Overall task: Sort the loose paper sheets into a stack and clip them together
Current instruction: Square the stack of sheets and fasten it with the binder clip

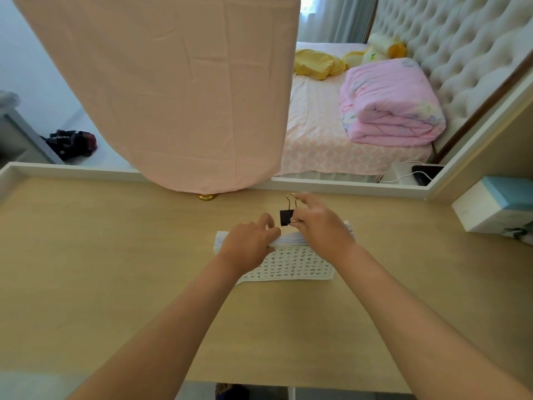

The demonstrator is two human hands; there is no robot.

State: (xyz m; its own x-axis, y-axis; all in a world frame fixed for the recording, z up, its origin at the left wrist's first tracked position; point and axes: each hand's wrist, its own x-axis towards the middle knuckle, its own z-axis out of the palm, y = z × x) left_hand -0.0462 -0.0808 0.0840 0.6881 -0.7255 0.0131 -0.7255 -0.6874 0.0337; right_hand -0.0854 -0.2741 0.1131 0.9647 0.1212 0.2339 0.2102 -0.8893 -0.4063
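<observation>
The paper stack (294, 264) lies flat on the table (115, 284), in the middle of the frame. The top sheet is full of small rows of writing. The sheets look gathered into one pile, though the far edge fans out a little and is not quite even.

The left hand (251, 243) sits on the left part of the far edge. Its fingers curl around the sheets and pinch them, lifting that edge a bit off the table.

The right hand (320, 226) is just beside it, a little higher in the frame. It holds a black clip (287, 216) by its thin wire handles. The clip hangs just above the far edge of the paper. I cannot tell if its mouth is squeezed open, or if it touches the paper yet.

So the sorting part looks done, and the clipping part is the step in hand. Next, the right hand needs to squeeze the handles so the mouth opens wide, slide it over the pinched edge, and let go. The left hand should hold the sheets tight and even, or some may slip out
</observation>
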